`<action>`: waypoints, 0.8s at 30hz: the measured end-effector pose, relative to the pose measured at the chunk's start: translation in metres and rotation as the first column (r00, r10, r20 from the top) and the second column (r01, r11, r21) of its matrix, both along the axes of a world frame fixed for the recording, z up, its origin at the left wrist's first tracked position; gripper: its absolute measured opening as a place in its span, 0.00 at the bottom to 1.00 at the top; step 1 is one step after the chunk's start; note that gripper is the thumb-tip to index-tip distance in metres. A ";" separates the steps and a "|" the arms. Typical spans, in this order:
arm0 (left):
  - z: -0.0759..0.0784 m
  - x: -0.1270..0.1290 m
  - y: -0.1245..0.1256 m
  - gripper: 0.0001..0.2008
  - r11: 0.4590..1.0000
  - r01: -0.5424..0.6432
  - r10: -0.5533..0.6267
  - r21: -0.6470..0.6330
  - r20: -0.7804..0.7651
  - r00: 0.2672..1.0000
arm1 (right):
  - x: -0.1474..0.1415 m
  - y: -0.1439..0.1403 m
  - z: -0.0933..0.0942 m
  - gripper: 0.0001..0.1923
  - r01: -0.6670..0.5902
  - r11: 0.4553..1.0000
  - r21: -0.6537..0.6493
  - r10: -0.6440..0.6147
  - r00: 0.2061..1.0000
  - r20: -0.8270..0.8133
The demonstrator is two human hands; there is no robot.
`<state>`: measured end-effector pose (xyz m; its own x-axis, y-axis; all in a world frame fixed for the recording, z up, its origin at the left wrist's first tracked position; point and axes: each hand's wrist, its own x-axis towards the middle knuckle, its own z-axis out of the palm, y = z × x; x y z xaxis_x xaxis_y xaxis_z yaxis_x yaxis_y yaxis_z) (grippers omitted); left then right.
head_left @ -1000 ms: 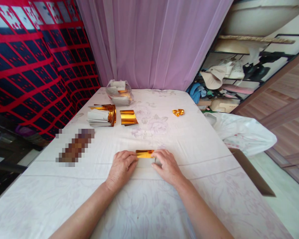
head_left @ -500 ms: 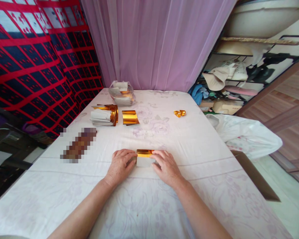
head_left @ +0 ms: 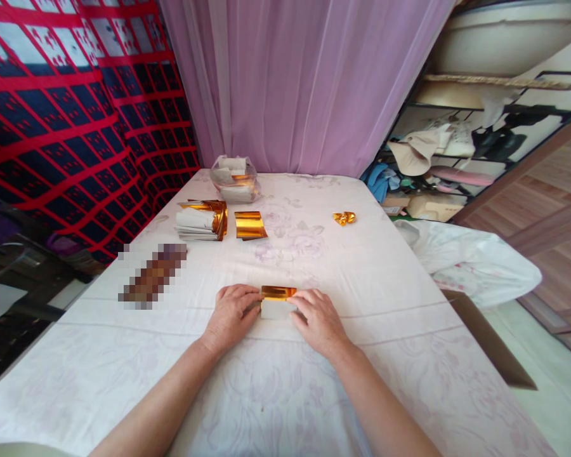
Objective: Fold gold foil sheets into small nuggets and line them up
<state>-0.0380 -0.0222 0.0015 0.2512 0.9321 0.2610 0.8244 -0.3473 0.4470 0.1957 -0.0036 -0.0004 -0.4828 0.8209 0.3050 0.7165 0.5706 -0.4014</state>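
Against a pink curtain and a red-and-navy patterned hanging, a counter under a pale flowered cloth. Near its middle, a small gold foil sheet, partly folded so the white back shows below a gold strip, lying flat on the cloth. Left hand pressed palm-down on the sheet's left end, fingers bent and closed on its edge; right hand mirrored on the right end, fingertips pinching the fold. Both forearms angled in from the near corners, wrists low, knuckles raised a little. Likely trouble: slick foil sliding on the soft cloth under uneven pressure, leaving a crooked crease; a hard pinch at a corner tearing or wrinkling the thin sheet. Farther back on the left, a stack of white and gold sheets, a single gold sheet just beside it, and a clear bag of sheets near the curtain. To the right, well apart, a small crumpled gold piece. Off the counter's right edge, a white plastic bag.
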 end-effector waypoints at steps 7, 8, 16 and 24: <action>0.000 -0.001 -0.001 0.11 0.999 0.027 -0.026 0.040 -0.039 0.999 | 0.001 0.000 0.003 0.14 -0.025 1.000 0.018 0.025 1.000 0.003; 0.001 -0.001 -0.001 0.11 0.998 0.032 -0.030 0.047 -0.045 0.999 | 0.001 0.000 0.003 0.14 -0.028 0.999 0.020 0.028 1.000 0.004; 0.004 0.000 -0.001 0.10 0.998 0.030 -0.028 0.054 -0.047 0.999 | 0.000 0.001 0.003 0.11 -0.049 0.999 0.010 0.050 0.998 -0.027; 0.006 0.002 -0.003 0.11 0.999 0.026 -0.022 0.041 -0.092 0.995 | 0.002 -0.001 0.008 0.09 -0.097 0.995 0.038 0.100 0.990 -0.097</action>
